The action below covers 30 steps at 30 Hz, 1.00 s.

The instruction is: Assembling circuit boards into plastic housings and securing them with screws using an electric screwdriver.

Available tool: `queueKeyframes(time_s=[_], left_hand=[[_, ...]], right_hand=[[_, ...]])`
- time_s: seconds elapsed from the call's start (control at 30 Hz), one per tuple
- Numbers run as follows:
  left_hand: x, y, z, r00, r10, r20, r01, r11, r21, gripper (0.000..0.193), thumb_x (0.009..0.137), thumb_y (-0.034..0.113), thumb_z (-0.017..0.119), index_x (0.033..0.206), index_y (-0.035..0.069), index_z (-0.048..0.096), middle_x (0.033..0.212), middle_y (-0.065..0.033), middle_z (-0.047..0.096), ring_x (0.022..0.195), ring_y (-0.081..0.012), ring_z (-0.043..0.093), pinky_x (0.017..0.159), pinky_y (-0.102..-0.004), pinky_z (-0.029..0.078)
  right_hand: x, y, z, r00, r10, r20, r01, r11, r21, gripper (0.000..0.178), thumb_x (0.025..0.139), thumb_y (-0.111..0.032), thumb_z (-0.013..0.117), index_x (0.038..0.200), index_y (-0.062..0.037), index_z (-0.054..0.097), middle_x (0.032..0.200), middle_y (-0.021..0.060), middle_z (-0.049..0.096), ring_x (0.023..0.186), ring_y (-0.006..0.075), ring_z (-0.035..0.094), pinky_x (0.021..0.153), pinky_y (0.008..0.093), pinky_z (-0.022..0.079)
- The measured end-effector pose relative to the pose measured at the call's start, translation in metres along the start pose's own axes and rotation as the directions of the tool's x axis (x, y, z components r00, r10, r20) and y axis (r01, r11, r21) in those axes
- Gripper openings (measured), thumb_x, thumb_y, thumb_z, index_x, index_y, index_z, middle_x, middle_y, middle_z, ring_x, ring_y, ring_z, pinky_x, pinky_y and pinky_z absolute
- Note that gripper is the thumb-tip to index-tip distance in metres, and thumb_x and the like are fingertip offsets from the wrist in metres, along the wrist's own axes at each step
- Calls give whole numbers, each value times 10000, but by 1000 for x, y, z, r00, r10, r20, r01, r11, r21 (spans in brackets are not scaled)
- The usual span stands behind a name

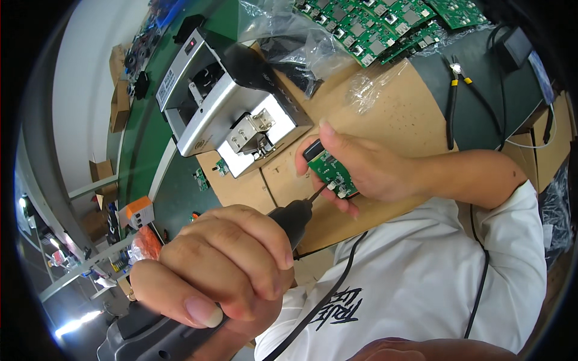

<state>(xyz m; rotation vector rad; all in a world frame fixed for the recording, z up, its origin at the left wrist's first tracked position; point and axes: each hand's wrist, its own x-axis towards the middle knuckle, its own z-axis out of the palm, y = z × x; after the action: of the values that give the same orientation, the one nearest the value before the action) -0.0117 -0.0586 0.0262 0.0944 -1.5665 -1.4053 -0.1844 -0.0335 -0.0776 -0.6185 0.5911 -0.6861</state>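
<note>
My left hand (223, 265) is wrapped round the black body of an electric screwdriver (293, 218), large in the lower left. Its thin bit slants up to the right and meets the lower edge of a small green circuit board (333, 172), by light-coloured parts there. Whether the bit sits in a screw is too small to tell. In my right hand (376, 168), reaching in from the right, that board lies tilted between the thumb and the fingers. A black block (313, 150) sits at the board's upper end. Fingers hide part of the board's edges.
A silver benchtop machine (211, 114), apparently a screw feeder, stands beyond my hands on cardboard (397, 114). Two small green boards (201, 179) lie left of it. Green circuit boards (373, 30), clear plastic (283, 36) and side cutters (457, 81) lie farther back. A black cable (337, 283) crosses my shirt.
</note>
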Motion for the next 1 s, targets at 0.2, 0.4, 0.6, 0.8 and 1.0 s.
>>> queueKeyframes(time_s=[0.2, 0.4, 0.6, 0.8, 1.0], left_hand=[[-3, 10, 0, 1000, -29, -5, 29, 999, 46, 344, 916, 349, 659, 1006, 91, 451, 715, -58, 570, 565, -229, 604, 550, -418, 546], [-2, 11, 9, 993, -32, -116, 39, 998, 58, 322, 890, 316, 683, 985, 101, 464, 690, -44, 561, 537, -223, 592, 555, -411, 531], [0, 5, 7, 996, -23, -81, 32, 992, 119, 647, 759, 651, 718, 994, 86, 509, 655, 21, 547, 527, -105, 545, 519, -277, 464], [-3, 0, 3, 999, -5, -37, 6, 1000, 26, 392, 826, 386, 693, 960, 85, 481, 657, -44, 543, 526, -195, 577, 536, -377, 503], [-1, 1, 10, 996, -92, 8, 90, 989, 120, 245, 875, 216, 659, 928, 64, 475, 670, -88, 562, 526, -232, 598, 523, -400, 524]], right_hand=[[-2, 0, 3, 999, -39, 16, 39, 999, 0, 760, 964, -689, 196, 1138, -16, 504, 727, 44, 497, 586, 106, 536, 494, 263, 509], [-1, 2, 2, 998, -55, 17, 54, 998, 36, 764, 964, -687, 199, 1146, -7, 495, 741, 44, 500, 596, 107, 542, 504, 266, 519], [-1, 2, 1, 999, -49, 15, 48, 998, 47, 685, 973, -666, 166, 1140, -93, 502, 766, 48, 519, 571, 102, 557, 483, 262, 505], [-2, 5, 3, 998, -64, -9, 64, 994, 84, 655, 989, -636, 179, 1137, -81, 493, 785, 51, 518, 571, 98, 544, 480, 258, 504], [-3, 14, 9, 978, -142, -153, 157, 984, 89, 596, 1015, -580, 195, 1117, -69, 486, 794, 52, 517, 556, 106, 531, 461, 260, 493]])
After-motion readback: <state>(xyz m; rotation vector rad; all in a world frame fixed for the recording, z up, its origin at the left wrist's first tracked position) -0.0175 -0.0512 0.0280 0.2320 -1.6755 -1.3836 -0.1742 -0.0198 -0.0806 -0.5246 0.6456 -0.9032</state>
